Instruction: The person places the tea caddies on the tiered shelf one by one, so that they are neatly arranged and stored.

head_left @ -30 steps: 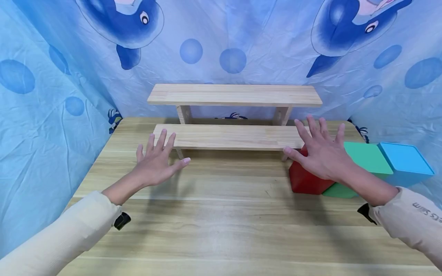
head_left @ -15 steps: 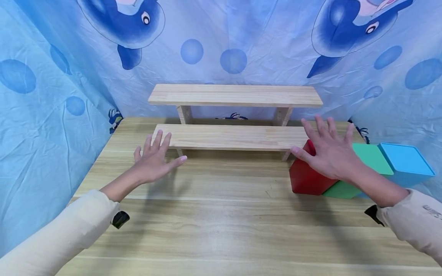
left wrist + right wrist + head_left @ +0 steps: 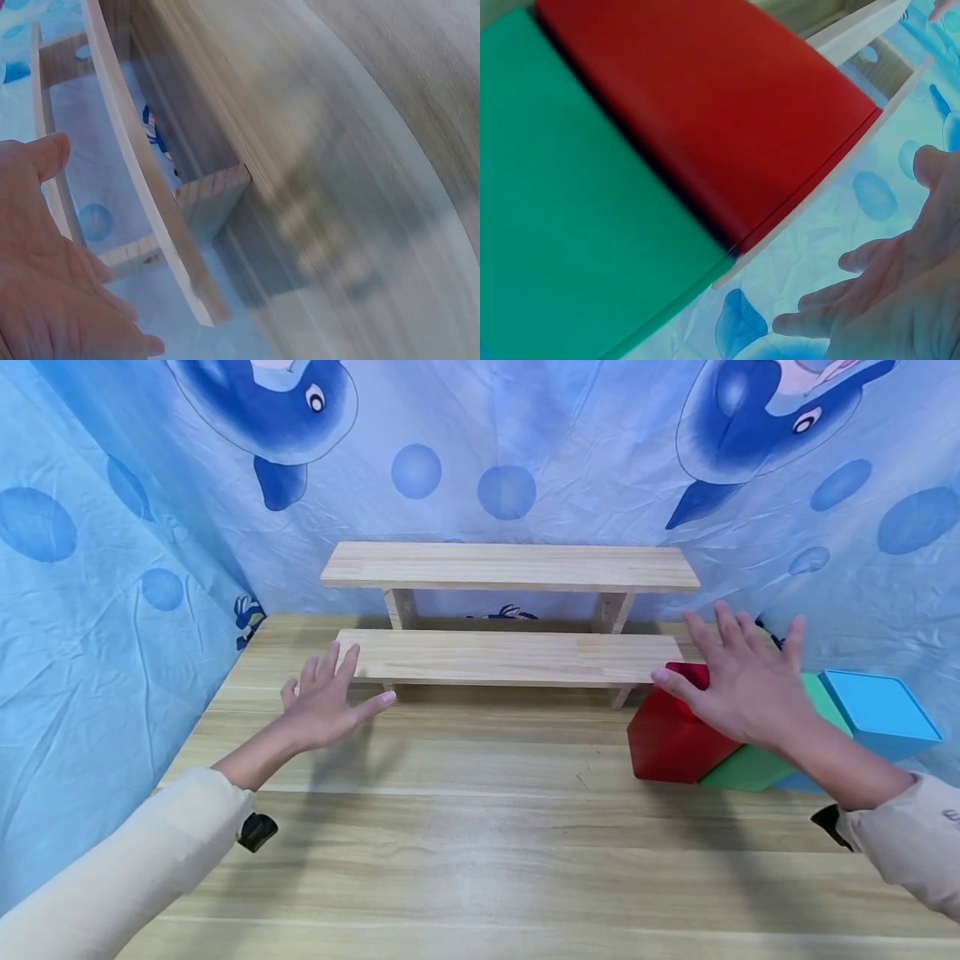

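Observation:
My left hand [image 3: 318, 706] hovers with spread fingers over the left end of a low wooden shelf board [image 3: 510, 656] and holds nothing. On the other side my right hand [image 3: 753, 693], fingers also spread, is above a red box [image 3: 663, 747] and a green box [image 3: 750, 767], covering part of both. The right wrist view has the red box [image 3: 727, 105] and green box [image 3: 577, 210] side by side, with the hand [image 3: 892, 285] apart from them. In the left wrist view the hand [image 3: 52, 277] overlaps the shelf frame.
A blue box [image 3: 877, 702] stands at the far right beside the green one. Behind the low board rises a higher wooden board [image 3: 510, 567] on two supports. The wood-grain table [image 3: 465, 860] is enclosed by a blue curtain [image 3: 465, 410] printed with whales and bubbles.
My right hand has drifted to the right, uncovering more of the red box. The left hand has shifted a little to the left. Boxes and shelf stay put.

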Available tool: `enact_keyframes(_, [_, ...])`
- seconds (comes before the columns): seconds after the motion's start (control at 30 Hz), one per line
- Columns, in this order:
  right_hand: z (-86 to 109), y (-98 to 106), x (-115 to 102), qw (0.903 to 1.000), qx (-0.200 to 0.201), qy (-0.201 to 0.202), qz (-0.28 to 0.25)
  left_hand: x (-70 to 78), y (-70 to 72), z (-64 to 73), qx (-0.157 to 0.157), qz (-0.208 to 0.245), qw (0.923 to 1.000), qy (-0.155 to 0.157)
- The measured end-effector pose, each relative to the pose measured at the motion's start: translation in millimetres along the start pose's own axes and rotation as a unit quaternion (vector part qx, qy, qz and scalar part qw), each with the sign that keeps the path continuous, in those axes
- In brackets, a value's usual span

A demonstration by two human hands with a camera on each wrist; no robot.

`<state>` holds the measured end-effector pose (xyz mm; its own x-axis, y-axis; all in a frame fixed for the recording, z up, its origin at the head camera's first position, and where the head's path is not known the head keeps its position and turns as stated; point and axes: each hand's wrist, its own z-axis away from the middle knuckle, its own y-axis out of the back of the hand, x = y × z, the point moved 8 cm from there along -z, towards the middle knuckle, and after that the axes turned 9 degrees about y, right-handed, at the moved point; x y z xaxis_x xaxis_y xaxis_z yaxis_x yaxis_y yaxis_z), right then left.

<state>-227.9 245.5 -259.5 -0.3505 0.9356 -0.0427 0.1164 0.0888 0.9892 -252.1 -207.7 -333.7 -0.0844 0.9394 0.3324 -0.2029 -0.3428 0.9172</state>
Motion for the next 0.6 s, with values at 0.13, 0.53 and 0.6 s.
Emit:
enact_keyframes(0.13, [0.1, 4, 5, 0.9999, 0.008, -0.005, 0.005, -9.8, 1.6, -5.5, -0.003, 0.008, 0.9999, 0.014])
enact_keyframes(0.53, [2.7, 3, 16, 0.9999, 0.007, -0.009, -0.013, -27.9, 8.9, -12.6, 0.011, 0.015, 0.9993, 0.032])
enact_keyframes(0.6, [3.3, 2, 17, 0.9998, 0.006, -0.005, -0.020, -30.1, 10.0, -13.1, 0.016, 0.013, 0.9992, 0.033])
